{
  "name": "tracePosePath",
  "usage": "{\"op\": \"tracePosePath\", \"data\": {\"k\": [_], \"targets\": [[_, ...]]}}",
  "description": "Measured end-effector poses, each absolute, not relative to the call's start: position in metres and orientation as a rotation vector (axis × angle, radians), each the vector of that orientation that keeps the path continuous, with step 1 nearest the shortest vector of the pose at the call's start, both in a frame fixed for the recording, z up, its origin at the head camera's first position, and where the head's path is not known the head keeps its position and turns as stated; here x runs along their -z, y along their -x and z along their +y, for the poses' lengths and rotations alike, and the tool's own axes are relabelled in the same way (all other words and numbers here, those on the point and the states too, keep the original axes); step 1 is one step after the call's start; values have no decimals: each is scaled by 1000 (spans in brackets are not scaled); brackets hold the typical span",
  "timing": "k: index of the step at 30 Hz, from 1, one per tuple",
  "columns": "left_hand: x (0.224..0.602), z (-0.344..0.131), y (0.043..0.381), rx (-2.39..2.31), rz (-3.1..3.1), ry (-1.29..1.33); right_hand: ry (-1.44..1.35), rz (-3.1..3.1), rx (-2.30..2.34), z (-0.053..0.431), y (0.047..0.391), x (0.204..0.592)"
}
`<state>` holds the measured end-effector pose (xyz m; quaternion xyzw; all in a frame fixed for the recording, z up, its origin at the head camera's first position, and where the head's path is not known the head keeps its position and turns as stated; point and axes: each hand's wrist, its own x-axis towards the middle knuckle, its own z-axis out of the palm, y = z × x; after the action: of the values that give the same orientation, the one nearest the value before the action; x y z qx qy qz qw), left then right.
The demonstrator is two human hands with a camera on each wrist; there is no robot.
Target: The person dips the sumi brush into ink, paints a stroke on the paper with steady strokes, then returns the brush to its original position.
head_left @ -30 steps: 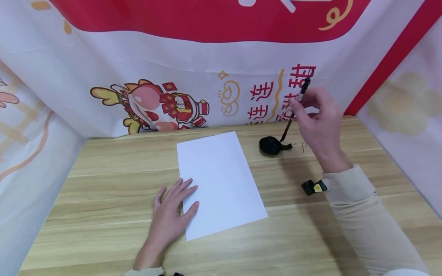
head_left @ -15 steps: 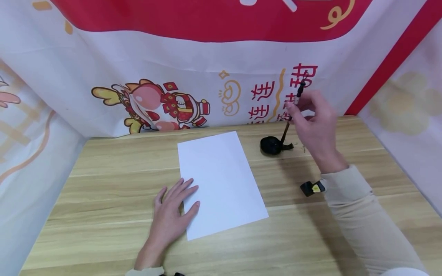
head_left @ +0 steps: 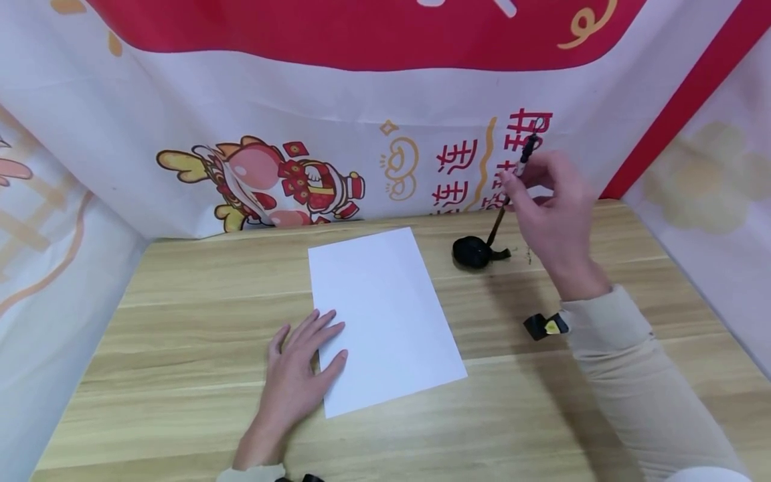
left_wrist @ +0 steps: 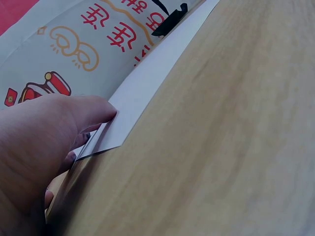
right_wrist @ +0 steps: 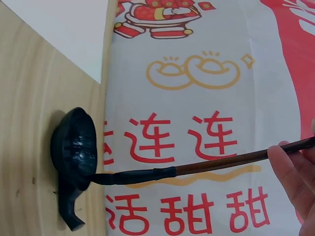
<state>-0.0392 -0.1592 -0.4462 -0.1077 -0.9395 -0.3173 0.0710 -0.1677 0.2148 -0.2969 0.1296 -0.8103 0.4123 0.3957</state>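
Observation:
My right hand (head_left: 557,214) pinches a writing brush (right_wrist: 221,163) by its brown shaft, held steeply upright in the head view. Its black bristle tip meets the rim of a small black ink dish (right_wrist: 74,145) with a stubby curved handle. Dark liquid glints inside the dish in the right wrist view. My left hand (head_left: 295,378) lies with fingers spread over the left edge of a blank white sheet of paper (head_left: 385,314). In the left wrist view the thumb (left_wrist: 98,112) rests on the paper near its corner.
The wooden table (head_left: 181,348) ends at a printed cloth backdrop (head_left: 337,100) with red lettering and cartoon figures. Small dark marks (head_left: 529,254) show right of the dish. A black device with a yellow patch (head_left: 545,327) sits at the right cuff.
The brush has shifted slightly at the dish's handle side, its tip moving to the rim and its top swaying left, then back right. The left hand and paper have stayed put.

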Motion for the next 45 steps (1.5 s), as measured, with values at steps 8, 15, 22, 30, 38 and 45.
{"op": "tracePosePath", "data": {"k": [8,15,22,30,38,45], "targets": [[447,-158,39,960,-2825,325,-334,-2065,-1075,217,173,307],[447,-159,39,955,-2828,322,-294,-2062,-1048,220,172,298],[447,-160,40,950,-2828,319,-305,-2046,-1044,215,172,296],[447,-159,40,956,-2831,320,-357,-2061,-1033,215,174,304],[446,-159,40,956,-2825,323,-309,-2034,-1059,217,173,296],[446,-159,40,950,-2826,319,-332,-2030,-1031,212,174,296]]}}
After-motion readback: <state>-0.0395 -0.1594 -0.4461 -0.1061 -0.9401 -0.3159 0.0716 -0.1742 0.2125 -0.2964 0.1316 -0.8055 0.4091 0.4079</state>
